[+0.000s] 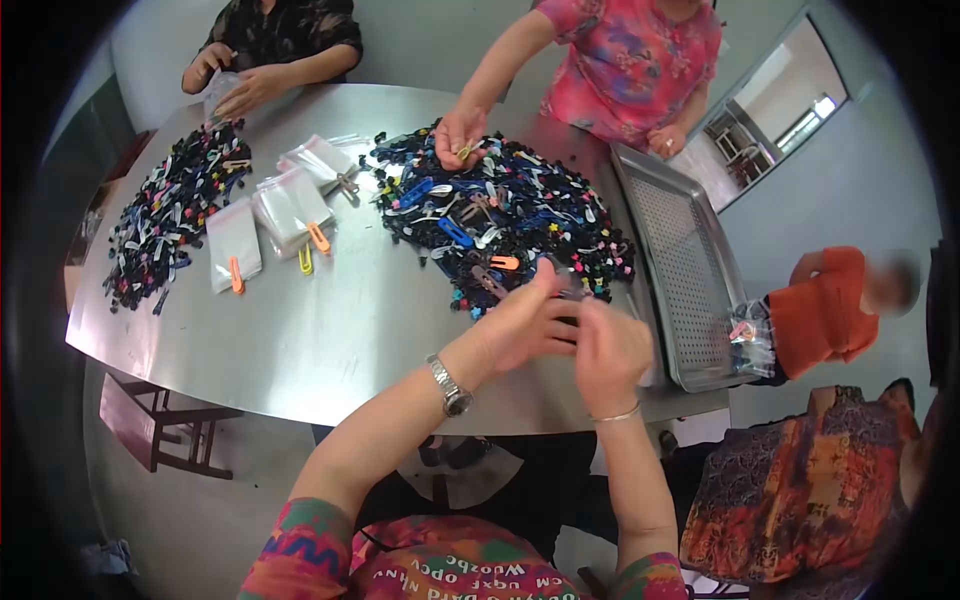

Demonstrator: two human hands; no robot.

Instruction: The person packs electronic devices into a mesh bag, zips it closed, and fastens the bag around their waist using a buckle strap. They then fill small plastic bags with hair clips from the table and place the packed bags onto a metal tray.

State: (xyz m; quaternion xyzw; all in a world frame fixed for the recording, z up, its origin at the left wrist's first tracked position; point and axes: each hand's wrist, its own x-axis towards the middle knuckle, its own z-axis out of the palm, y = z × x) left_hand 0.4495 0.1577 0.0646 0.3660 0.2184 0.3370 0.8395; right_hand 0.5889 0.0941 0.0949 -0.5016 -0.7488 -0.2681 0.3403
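Observation:
My left hand point(525, 325), with a watch at the wrist, and my right hand point(613, 348), with a bracelet, are close together above the table's near edge. The left thumb points up and its fingers curl toward the right hand, whose fingers are folded in. Something blurred and see-through shows between them; I cannot make out what it is. Just beyond my hands lies a large pile of small hair clips point(540, 195), mostly dark with coloured bits. An orange clip point(504, 263) and a blue clip point(455, 232) lie on its near side.
Clear plastic bags point(292, 207) lie left on the metal table point(310, 345), with larger clips point(318, 237) on them. A second clip pile point(170, 225) is farther left. A perforated tray point(690, 240) stands right. A co-worker's hand point(460, 137) reaches over the pile; another person's hands point(250, 90) hold a bag.

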